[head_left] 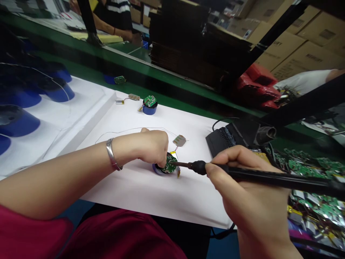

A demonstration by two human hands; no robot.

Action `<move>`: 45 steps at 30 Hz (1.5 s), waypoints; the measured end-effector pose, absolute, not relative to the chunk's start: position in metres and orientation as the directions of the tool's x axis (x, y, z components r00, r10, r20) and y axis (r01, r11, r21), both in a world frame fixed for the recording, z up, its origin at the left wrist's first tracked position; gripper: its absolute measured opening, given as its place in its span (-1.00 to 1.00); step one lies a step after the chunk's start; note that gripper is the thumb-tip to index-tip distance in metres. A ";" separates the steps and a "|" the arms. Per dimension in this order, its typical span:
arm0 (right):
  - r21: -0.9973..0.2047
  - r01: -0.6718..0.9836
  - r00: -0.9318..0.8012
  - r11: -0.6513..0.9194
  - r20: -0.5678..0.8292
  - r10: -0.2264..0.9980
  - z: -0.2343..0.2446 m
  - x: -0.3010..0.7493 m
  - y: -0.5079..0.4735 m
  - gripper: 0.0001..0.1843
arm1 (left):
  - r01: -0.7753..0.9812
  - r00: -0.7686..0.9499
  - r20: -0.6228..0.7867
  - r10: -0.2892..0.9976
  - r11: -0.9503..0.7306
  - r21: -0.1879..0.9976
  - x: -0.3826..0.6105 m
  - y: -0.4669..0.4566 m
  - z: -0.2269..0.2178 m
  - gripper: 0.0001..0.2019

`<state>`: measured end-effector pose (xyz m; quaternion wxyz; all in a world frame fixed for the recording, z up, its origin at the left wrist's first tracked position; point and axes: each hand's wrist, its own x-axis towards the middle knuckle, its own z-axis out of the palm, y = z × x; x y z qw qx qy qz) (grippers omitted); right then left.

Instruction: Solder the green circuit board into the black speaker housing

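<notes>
My right hand (250,187) grips a black soldering iron (237,172) like a pen. The iron's tip reaches a green circuit board (170,163) that sits on a round blue-sided housing (159,169). My left hand (155,145) is closed, its fingertips down at the board's left edge; whatever they pinch is hidden. A thin wire (129,129) curves over the white table behind this hand. Just past the board lies a small flat beige plate (179,140), with thin leads running toward the board. A small yellowish part (178,172) hangs at the board's right side.
Another blue housing with a green board (150,104) stands farther back, near a small silver battery (120,102). Blue housings (58,90) fill a white foam tray at left. At right are a black device (231,135) and piled circuit boards (320,201). People work beyond.
</notes>
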<state>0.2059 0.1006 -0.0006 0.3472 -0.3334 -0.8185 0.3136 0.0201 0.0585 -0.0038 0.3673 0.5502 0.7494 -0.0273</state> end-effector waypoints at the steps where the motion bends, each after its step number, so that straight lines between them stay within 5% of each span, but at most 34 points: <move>1: -0.759 0.332 -0.496 0.560 0.364 0.788 0.000 0.207 0.099 -0.88 | 0.845 -0.125 -0.579 0.805 0.393 0.364 0.020 0.058 -0.004 -0.86; 8: -0.888 0.258 -0.210 0.381 0.334 0.919 -0.013 0.224 0.096 -0.90 | 0.835 -0.108 -0.571 0.814 0.385 0.392 0.018 0.058 -0.006 -0.83; 15: -0.858 0.313 -0.323 0.407 0.306 0.895 -0.023 0.221 0.092 -0.89 | 0.849 -0.123 -0.562 0.818 0.380 0.368 0.021 0.058 -0.004 -0.87; 22: -0.889 0.240 -0.244 0.390 0.334 0.911 -0.030 0.225 0.092 -0.88 | 0.827 -0.113 -0.532 0.839 0.376 0.417 0.017 0.054 -0.011 -0.87; 27: -0.938 0.023 -0.098 0.345 0.341 0.935 -0.047 0.242 0.092 -0.86 | 0.754 -0.078 -0.369 0.926 0.297 0.585 0.008 0.036 -0.021 -0.62; 31: -0.928 -0.084 -0.035 0.363 0.367 0.930 -0.059 0.254 0.088 -0.90 | 0.778 0.000 -0.274 0.962 0.172 0.604 0.011 0.023 -0.031 -0.37; 38: -0.899 -0.185 0.015 0.398 0.402 0.915 -0.071 0.264 0.087 -0.95 | 0.840 -0.009 -0.139 0.990 0.083 0.537 0.020 0.014 -0.049 -0.57; 45: -0.896 -0.254 0.064 0.363 0.359 0.931 -0.080 0.268 0.087 -0.96 | 0.834 -0.004 -0.048 0.999 0.030 0.551 0.021 0.011 -0.058 -0.45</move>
